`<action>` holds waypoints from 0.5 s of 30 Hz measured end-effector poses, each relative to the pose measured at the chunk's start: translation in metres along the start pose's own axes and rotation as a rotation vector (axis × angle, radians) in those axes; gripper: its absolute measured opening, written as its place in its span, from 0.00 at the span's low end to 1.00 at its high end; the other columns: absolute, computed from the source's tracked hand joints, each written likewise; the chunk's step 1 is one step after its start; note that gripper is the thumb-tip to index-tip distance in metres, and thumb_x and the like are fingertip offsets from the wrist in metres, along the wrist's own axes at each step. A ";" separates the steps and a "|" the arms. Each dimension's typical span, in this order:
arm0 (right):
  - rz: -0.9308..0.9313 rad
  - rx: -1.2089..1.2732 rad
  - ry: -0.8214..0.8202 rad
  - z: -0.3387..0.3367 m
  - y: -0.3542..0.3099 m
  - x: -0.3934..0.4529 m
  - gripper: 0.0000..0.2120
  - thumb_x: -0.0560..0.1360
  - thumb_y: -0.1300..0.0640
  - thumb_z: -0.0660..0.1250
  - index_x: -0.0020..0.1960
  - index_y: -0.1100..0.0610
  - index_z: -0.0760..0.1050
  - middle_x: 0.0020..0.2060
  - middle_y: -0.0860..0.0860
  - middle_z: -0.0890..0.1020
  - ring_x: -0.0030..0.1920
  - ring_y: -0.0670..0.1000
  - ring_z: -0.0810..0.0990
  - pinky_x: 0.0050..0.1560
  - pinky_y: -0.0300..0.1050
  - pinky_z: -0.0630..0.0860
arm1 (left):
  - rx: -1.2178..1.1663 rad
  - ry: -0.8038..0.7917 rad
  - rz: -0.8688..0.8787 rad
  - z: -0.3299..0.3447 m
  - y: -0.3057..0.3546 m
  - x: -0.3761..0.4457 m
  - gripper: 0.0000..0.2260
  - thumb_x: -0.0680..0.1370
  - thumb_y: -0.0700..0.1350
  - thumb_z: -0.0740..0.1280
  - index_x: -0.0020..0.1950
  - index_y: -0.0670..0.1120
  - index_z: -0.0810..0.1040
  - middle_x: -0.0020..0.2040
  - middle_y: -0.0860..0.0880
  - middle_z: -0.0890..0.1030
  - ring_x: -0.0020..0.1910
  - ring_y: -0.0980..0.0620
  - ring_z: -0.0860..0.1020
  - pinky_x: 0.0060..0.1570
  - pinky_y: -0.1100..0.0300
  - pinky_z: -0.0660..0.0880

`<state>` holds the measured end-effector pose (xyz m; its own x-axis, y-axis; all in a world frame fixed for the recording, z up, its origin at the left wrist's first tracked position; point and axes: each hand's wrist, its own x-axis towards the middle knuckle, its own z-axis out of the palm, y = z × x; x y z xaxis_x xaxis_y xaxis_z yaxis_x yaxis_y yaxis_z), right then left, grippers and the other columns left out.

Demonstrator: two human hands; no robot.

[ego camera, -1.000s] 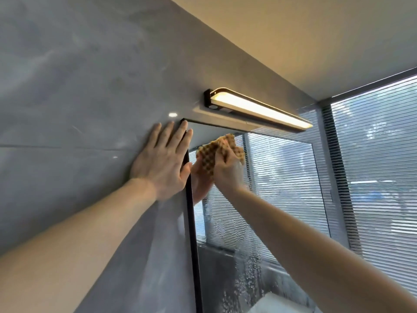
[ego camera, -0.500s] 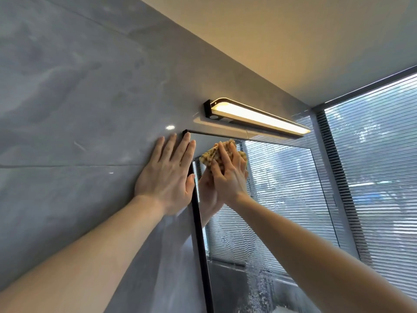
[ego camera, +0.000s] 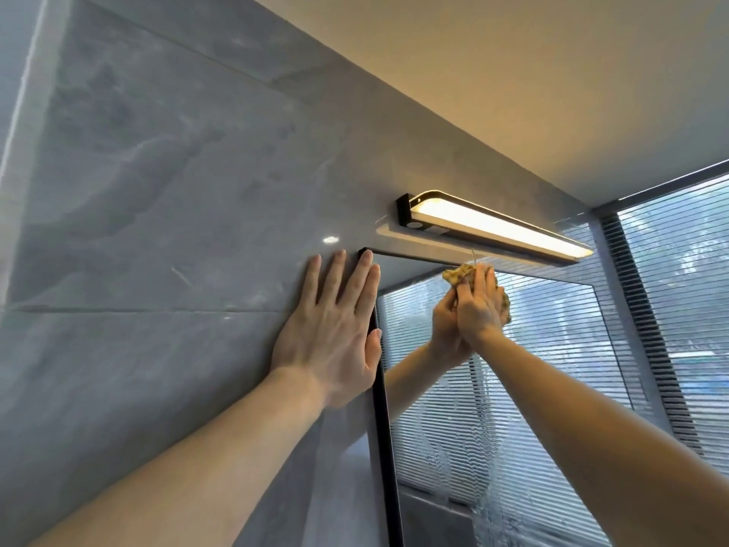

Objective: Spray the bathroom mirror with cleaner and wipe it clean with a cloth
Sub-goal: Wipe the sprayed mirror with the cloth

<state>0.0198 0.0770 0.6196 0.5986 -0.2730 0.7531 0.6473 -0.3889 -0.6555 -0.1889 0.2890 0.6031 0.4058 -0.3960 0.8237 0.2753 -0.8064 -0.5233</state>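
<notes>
The black-framed mirror (ego camera: 552, 373) hangs on the grey tiled wall, its glass streaked with wet foam lower down. My right hand (ego camera: 479, 305) presses a yellow waffle cloth (ego camera: 459, 273) flat against the glass near the mirror's top edge, just under the lamp; the hand's reflection meets it. My left hand (ego camera: 335, 333) lies flat with fingers spread on the wall tile, its thumb side touching the mirror's left frame near the top left corner. No spray bottle is in view.
A lit bar lamp (ego camera: 497, 227) juts from the wall right above the mirror. A window with horizontal blinds (ego camera: 686, 294) fills the right side. The grey tiled wall (ego camera: 157, 230) spreads left, under a pale ceiling.
My right hand has slid the cloth to the right and up along the mirror's top edge. The view has tilted upward. My left hand stays braced on the wall.
</notes>
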 end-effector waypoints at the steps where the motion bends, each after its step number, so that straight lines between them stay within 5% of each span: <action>1: -0.002 0.002 -0.011 -0.001 -0.002 -0.004 0.33 0.86 0.40 0.46 0.87 0.48 0.43 0.87 0.47 0.43 0.86 0.55 0.40 0.84 0.61 0.36 | 0.006 -0.004 0.002 -0.001 0.001 0.000 0.36 0.82 0.60 0.40 0.84 0.42 0.32 0.84 0.40 0.32 0.85 0.36 0.38 0.81 0.35 0.39; 10: -0.465 0.021 -0.138 0.018 -0.059 -0.097 0.32 0.82 0.41 0.50 0.84 0.38 0.44 0.86 0.41 0.41 0.83 0.42 0.32 0.81 0.46 0.27 | 0.072 0.000 -0.058 -0.007 0.003 -0.002 0.38 0.84 0.61 0.43 0.84 0.38 0.36 0.85 0.34 0.39 0.85 0.33 0.41 0.81 0.34 0.42; 15: -0.635 0.013 -0.047 0.023 -0.049 -0.102 0.29 0.84 0.41 0.50 0.84 0.37 0.48 0.86 0.41 0.47 0.85 0.45 0.39 0.84 0.51 0.35 | 0.053 -0.012 -0.035 -0.005 0.000 -0.002 0.37 0.82 0.61 0.40 0.85 0.38 0.39 0.86 0.35 0.44 0.85 0.33 0.41 0.82 0.35 0.43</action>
<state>-0.0620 0.1440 0.5737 0.1165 0.0465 0.9921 0.8884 -0.4515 -0.0832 -0.1936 0.2873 0.6026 0.4055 -0.3623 0.8393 0.3352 -0.7952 -0.5052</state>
